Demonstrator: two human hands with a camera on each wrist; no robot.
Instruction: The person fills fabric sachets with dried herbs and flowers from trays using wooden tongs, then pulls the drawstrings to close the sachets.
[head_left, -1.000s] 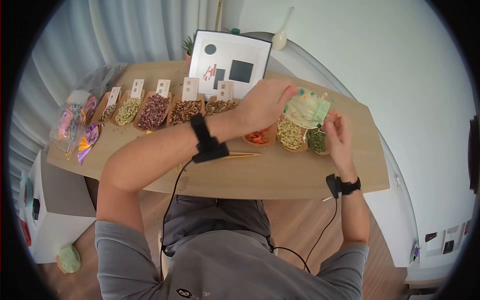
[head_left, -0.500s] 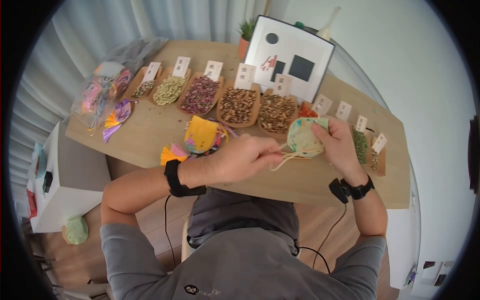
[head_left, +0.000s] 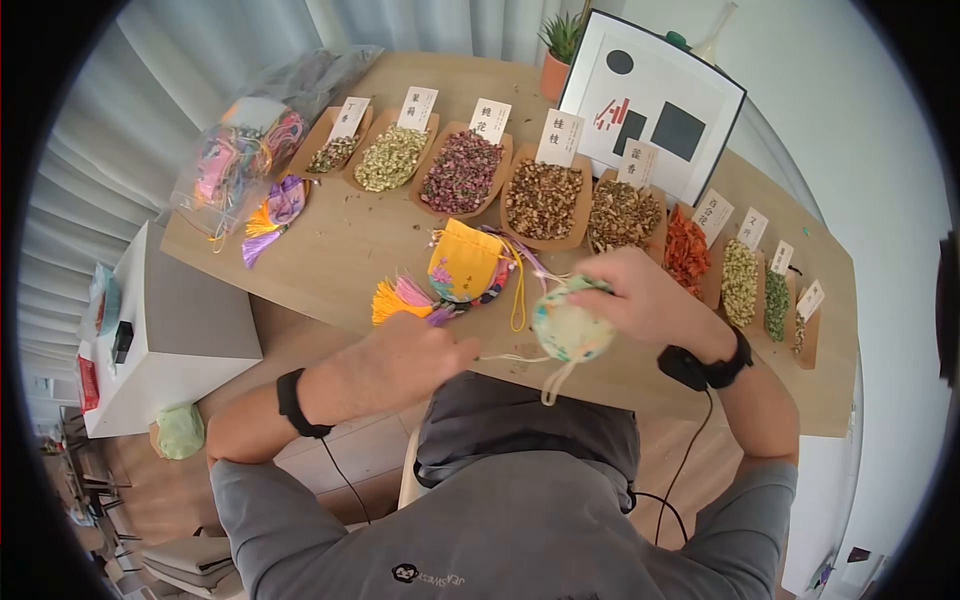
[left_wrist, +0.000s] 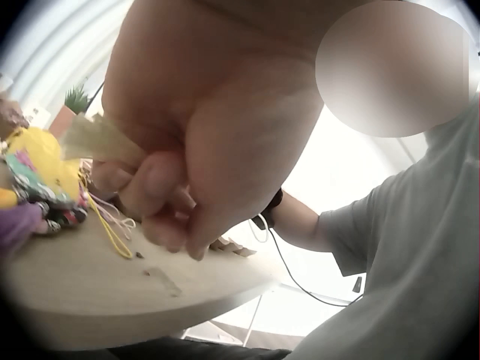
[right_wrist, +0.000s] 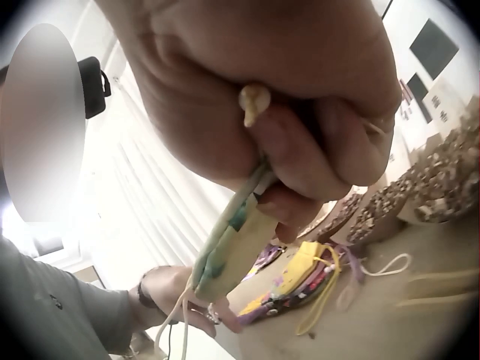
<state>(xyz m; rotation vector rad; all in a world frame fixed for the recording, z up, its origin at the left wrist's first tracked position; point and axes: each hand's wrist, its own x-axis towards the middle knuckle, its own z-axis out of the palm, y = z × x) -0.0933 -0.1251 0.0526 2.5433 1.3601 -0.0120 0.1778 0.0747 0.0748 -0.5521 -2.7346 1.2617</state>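
My right hand (head_left: 640, 295) grips the gathered top of a small pale green drawstring pouch (head_left: 572, 328) with coloured spots, held over the table's front edge. A bead-like cord end (right_wrist: 255, 99) pokes out between its curled fingers in the right wrist view. A cream cord (head_left: 512, 357) runs taut from the pouch to my left hand (head_left: 400, 365), whose curled fingers pinch its end. Another cord loop dangles below the pouch. Just behind the left hand lies a yellow embroidered pouch (head_left: 470, 262) with tassels, lying on the table.
Several paper trays of dried herbs and flowers, such as the purple-red blossoms (head_left: 460, 172), stand in an arc with labels. A framed picture (head_left: 655, 100) leans behind them. At the left are a plastic bag (head_left: 235, 160) of cords and a purple tasselled pouch (head_left: 275, 215).
The green pouch has come from over the right-hand trays toward the table's front edge. My left hand has left the pouch and moved left, drawing out the cord. The head view has shifted.
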